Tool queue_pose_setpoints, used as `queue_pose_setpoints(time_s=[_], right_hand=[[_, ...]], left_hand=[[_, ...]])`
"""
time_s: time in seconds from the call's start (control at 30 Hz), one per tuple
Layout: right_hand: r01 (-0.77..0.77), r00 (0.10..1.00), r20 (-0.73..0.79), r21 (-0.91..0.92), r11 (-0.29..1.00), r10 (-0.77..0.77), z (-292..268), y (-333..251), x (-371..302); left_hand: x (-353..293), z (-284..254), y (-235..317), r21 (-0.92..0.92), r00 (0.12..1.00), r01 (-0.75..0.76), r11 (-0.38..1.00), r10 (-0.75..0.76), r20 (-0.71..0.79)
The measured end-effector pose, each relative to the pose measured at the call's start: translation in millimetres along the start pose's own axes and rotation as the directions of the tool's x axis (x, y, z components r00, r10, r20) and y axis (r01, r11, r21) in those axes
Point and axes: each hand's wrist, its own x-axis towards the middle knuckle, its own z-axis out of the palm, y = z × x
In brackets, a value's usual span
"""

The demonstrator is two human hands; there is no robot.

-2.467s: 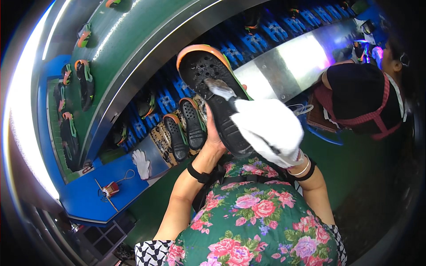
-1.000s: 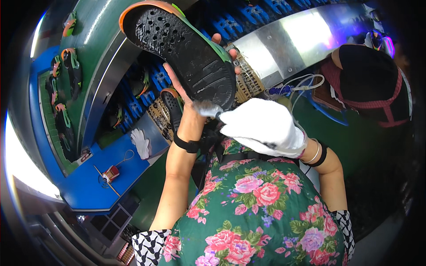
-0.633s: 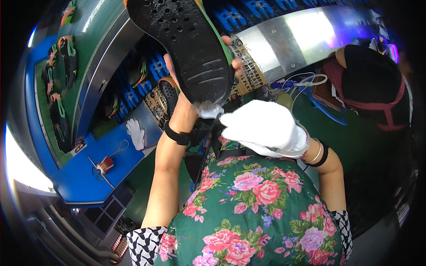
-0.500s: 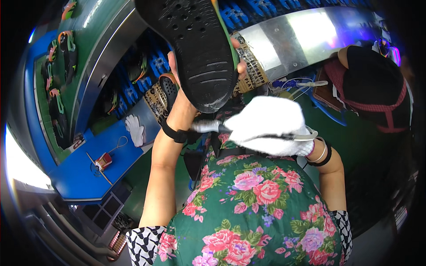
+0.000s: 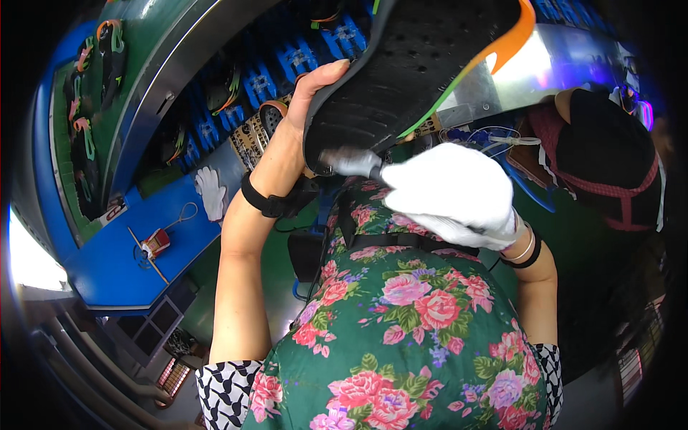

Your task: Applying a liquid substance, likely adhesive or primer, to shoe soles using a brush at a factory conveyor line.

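My left hand (image 5: 309, 100), bare, grips a black clog (image 5: 401, 79) with a green and orange edge along its right side. It holds the clog tilted up in front of me, thumb along the left rim; the other fingers are hidden behind it. My right hand (image 5: 451, 190) wears a white knitted glove and is closed round a brush (image 5: 351, 163). The brush's pale head is smeared by motion and overlaps the clog's near end; whether it touches cannot be made out. Most of the handle is hidden by the glove.
A white glove (image 5: 211, 192) and a small red block with a stick (image 5: 155, 245) lie on the blue table (image 5: 107, 279) at left. Finished-looking clogs (image 5: 111, 64) stand on the green belt. Blue racks (image 5: 261, 89) line the back. A person in black (image 5: 609, 150) is at right.
The clog has swung to the right and tilted, showing its orange and green side. My left thumb now shows on its left rim. The brush has risen onto its near end.
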Motion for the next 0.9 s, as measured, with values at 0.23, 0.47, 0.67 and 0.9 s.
queue_pose_setpoints(time_s=[0.23,0.47,0.67,0.9], right_hand=[[0.035,0.993,0.105,0.139,0.990,-0.050,5.8,2.7,0.3],[-0.173,0.984,0.030,0.389,0.905,0.175,15.1,-2.4,9.2],[-0.211,0.942,-0.233,0.151,0.966,0.242,-8.3,12.5,17.3],[-0.175,0.907,-0.411,-0.175,0.969,0.089,-53.7,57.9,35.6]], left_hand=[[-1.7,7.7,7.1,-0.050,0.999,0.033,0.998,-0.032,0.035],[5.8,-41.4,-1.2,0.010,0.998,-0.038,0.999,0.038,-0.042],[8.8,-3.4,-22.6,-0.217,0.985,-0.127,0.968,0.097,-0.146],[2.1,17.0,-73.3,-0.328,0.993,0.092,0.940,-0.063,0.098]])
